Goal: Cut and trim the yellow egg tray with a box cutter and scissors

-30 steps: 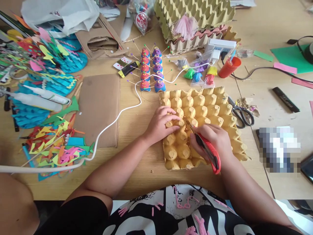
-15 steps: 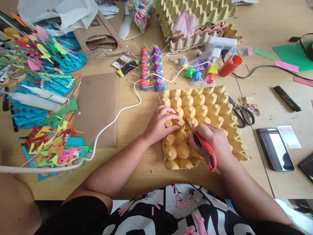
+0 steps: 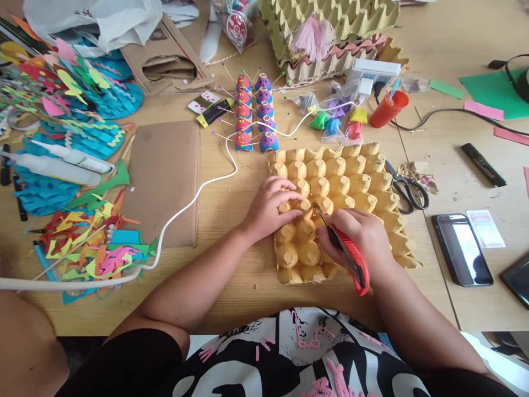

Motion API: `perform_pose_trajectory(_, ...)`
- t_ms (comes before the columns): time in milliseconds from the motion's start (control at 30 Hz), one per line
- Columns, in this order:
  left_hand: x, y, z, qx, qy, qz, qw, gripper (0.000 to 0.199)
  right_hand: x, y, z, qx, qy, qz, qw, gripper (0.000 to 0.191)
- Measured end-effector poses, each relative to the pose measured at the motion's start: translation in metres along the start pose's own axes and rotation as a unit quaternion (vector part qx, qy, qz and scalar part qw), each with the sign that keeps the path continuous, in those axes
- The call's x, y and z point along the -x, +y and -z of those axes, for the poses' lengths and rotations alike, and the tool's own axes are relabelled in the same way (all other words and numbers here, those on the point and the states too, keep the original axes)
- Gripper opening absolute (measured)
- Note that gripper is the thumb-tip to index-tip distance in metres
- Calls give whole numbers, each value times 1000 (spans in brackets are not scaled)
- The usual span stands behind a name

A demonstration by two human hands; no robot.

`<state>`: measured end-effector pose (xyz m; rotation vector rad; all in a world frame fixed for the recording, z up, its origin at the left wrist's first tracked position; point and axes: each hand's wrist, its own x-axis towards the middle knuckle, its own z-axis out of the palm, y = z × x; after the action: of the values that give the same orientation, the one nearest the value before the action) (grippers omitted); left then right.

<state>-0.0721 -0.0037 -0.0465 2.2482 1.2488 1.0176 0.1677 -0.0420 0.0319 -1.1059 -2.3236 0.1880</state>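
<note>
A yellow egg tray [image 3: 363, 182], made of moulded pulp, lies bumpy side up in front of me. My left hand [image 3: 276, 207] rests on its left part, fingers spread over the bumps and thumb apart from them. A red-handled utility knife [image 3: 351, 256] is in my right hand [image 3: 363, 237], which is wrapped round it. The knife's blade reaches into the tray near its middle, just right of my left fingertips. How deep the tip goes I cannot see.
Scissors [image 3: 407, 190] lie against the tray's right side, with a phone [image 3: 463, 251] further right. Behind stand painted egg-cup figures [image 3: 243, 113] with pins. A white cable [image 3: 198, 193] crosses the table beside a cardboard sheet [image 3: 163, 182]. Paper scraps [image 3: 119, 256] lie left.
The knife's handle end has shifted slightly right and down with my right hand. My left hand stays on the tray. The whole view has shifted a little.
</note>
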Motion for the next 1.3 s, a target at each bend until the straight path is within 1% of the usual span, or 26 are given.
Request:
perform_pose_trajectory(67, 0, -1, -1, 7, 9, -6, 1000, 28, 2, 0, 9, -52, 33, -10, 998, 17)
perform_pose_trajectory(133, 1, -1, -1, 15, 19, -14, 1000, 30, 5, -1, 20, -92, 73, -15, 993, 18)
perform_pose_trajectory(200, 1, -2, -2, 18, 20, -12, 1000, 30, 7, -2, 28, -109, 82, 15, 991, 23)
perform_pose_trajectory(267, 1, -1, -2, 12, 10, 1, 1000, 28, 6, -3, 31, -99, 62, 65, 991, 24)
perform_pose_trajectory(333, 0, -1, -1, 6, 2, 12, 1000, 27, 5, -5, 30, -62, 35, 107, 992, 23)
perform_pose_trajectory(433, 0, 0, -1, 3, -4, 13, 1000, 26, 4, -7, 23, -7, -9, 131, 991, 22)
perform_pose_trajectory(533, -1, 1, 0, -1, -7, 13, 1000, 27, 5, -7, 18, 14, -35, 127, 991, 24)
perform_pose_trajectory(700, -1, 1, 0, 4, 5, 1, 1000, 26, 7, -3, 16, 10, -14, 113, 993, 25)
perform_pose_trajectory(767, 0, 1, 0, 8, 12, -4, 1000, 26, 6, -2, 16, 11, -16, 108, 994, 24)
perform_pose_trajectory(1000, 0, 0, -1, 4, 2, 10, 1000, 27, 4, -3, 6, 31, -19, 132, 991, 25)
perform_pose_trajectory(1067, 0, 0, -1, 2, 4, 9, 1000, 27, 5, -4, 3, 32, -28, 136, 990, 24)
perform_pose_trajectory(1200, 0, 0, -1, 4, 15, -7, 1000, 26, 7, -6, 5, 30, -55, 143, 988, 23)
perform_pose_trajectory(1300, 0, 1, -1, 5, 19, -14, 1000, 25, 6, -7, 9, 13, -54, 125, 991, 24)
